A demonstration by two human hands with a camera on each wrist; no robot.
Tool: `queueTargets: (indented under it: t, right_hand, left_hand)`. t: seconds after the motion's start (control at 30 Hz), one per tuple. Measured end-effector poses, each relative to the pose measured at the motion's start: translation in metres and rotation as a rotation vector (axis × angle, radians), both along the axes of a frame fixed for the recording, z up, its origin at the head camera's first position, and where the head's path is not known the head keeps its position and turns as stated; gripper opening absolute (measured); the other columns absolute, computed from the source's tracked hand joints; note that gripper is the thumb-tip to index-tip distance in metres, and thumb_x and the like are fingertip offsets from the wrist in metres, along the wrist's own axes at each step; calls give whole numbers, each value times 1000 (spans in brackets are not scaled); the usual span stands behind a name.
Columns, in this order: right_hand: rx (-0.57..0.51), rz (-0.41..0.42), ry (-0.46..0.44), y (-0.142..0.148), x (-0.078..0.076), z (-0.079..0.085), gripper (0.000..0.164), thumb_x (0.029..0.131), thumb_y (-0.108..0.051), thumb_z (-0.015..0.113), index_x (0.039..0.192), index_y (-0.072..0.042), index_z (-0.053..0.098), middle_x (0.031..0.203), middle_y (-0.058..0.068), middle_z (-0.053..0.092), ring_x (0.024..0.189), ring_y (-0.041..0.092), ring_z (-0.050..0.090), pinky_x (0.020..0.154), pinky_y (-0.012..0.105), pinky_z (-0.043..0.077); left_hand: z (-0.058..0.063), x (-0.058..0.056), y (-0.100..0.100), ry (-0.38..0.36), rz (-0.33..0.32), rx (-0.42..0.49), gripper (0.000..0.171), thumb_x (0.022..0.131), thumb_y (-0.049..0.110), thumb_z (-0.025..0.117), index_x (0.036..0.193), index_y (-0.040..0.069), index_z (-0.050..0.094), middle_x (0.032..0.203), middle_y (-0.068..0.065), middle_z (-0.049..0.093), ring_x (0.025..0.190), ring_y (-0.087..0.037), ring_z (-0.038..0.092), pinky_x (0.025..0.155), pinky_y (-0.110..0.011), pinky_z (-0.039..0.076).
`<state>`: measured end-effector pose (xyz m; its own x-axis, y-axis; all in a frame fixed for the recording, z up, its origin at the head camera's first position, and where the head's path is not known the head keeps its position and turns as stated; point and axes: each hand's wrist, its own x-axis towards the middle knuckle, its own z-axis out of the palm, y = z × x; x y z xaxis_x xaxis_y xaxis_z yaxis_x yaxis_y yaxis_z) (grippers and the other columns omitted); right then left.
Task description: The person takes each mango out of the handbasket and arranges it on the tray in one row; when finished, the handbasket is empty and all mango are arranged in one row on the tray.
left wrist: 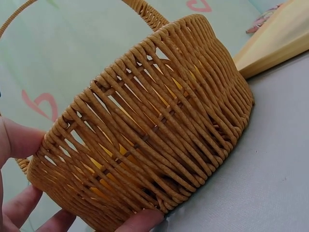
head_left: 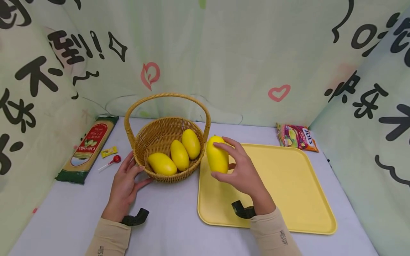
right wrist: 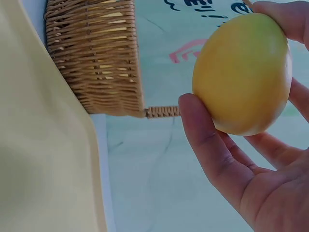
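A wicker basket (head_left: pixel 140 142) with an arched handle stands on the table and holds three yellow mangoes (head_left: pixel 179 154). My left hand (head_left: pixel 125 181) rests against the basket's left wall (left wrist: pixel 154 140), thumb and fingers spread around its base. My right hand (head_left: pixel 238 169) grips a fourth yellow mango (head_left: pixel 217 155) between thumb and fingers, above the left edge of the yellow tray (head_left: pixel 288 185), just right of the basket. In the right wrist view the mango (right wrist: pixel 244 72) sits in my fingers with the basket (right wrist: pixel 96 53) behind it.
A long noodle packet (head_left: pixel 88 147) lies at the left, with a small yellow sweet (head_left: pixel 109 152) and a red lollipop (head_left: pixel 113 160) beside it. A snack bag (head_left: pixel 297 137) lies behind the tray. Printed cloth walls enclose the table on three sides.
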<state>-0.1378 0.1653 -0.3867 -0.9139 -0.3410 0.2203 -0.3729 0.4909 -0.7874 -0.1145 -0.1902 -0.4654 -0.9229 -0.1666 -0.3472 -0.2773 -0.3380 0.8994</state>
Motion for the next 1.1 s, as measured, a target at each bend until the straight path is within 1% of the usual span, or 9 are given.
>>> queueTargets:
  t: [0.1, 0.17, 0.37, 0.43, 0.5, 0.73, 0.97, 1.03, 1.1]
  right_hand:
    - [-22, -4, -5, 9, 1, 0, 75, 81, -16, 90, 149, -24, 60, 169, 5, 36, 131, 37, 58, 86, 42, 64]
    - [-40, -3, -10, 15, 1, 1, 75, 82, -15, 90, 149, -23, 59, 169, 5, 36, 130, 38, 58, 87, 40, 64]
    - [-102, -14, -31, 33, -2, 1, 76, 83, -8, 88, 151, -19, 57, 170, 6, 35, 124, 38, 58, 87, 26, 63]
    - [-131, -17, -41, 36, -3, 1, 76, 83, -5, 87, 151, -18, 57, 170, 5, 35, 122, 37, 57, 86, 24, 63]
    - [-156, -14, -59, 38, -5, -2, 76, 84, -3, 86, 152, -18, 56, 171, 3, 36, 122, 38, 57, 87, 25, 63]
    - [-192, 10, -162, 29, -14, -11, 76, 87, -9, 85, 155, -22, 52, 172, -3, 35, 129, 42, 59, 90, 29, 64]
    - [-222, -32, -224, 27, -17, -16, 78, 89, -13, 84, 158, -26, 49, 170, -4, 37, 130, 39, 59, 89, 27, 62]
    - [-223, -45, -228, 27, -18, -17, 78, 90, -15, 84, 158, -27, 49, 169, -3, 38, 131, 37, 59, 90, 29, 62]
    - [-220, -55, -228, 27, -20, -19, 78, 90, -16, 84, 158, -28, 49, 169, -4, 38, 131, 37, 59, 93, 33, 62]
  left_hand:
    - [-1, 0, 0, 4, 2, -2, 75, 107, 10, 53, 167, 45, 24, 178, 8, 20, 155, -28, 38, 103, -59, 56]
    - [-1, 0, 0, 5, 3, -1, 75, 107, 10, 53, 167, 45, 24, 178, 8, 20, 155, -28, 38, 104, -59, 55]
    - [-3, 1, 0, 2, 0, 3, 75, 107, 10, 53, 167, 45, 24, 178, 8, 19, 155, -28, 37, 103, -59, 56]
    - [-2, 1, 1, 5, -3, -4, 75, 107, 10, 53, 166, 45, 25, 178, 8, 20, 156, -28, 37, 103, -59, 56]
    - [-2, 1, 1, 9, -5, -11, 74, 107, 11, 54, 166, 46, 26, 178, 8, 20, 155, -28, 37, 103, -58, 56]
    - [0, 2, -2, 17, 0, 0, 73, 108, 10, 52, 166, 45, 26, 178, 8, 20, 155, -28, 38, 102, -56, 57]
    - [-1, 1, -1, 37, -8, -2, 72, 108, 9, 52, 166, 43, 27, 177, 6, 22, 154, -28, 39, 100, -55, 58]
    - [-1, 0, -1, 37, -6, -6, 72, 108, 9, 52, 166, 43, 27, 177, 6, 22, 154, -29, 39, 100, -55, 58]
    - [-1, 1, 0, 34, -4, -10, 72, 108, 9, 52, 166, 44, 27, 177, 6, 22, 154, -29, 40, 99, -55, 58]
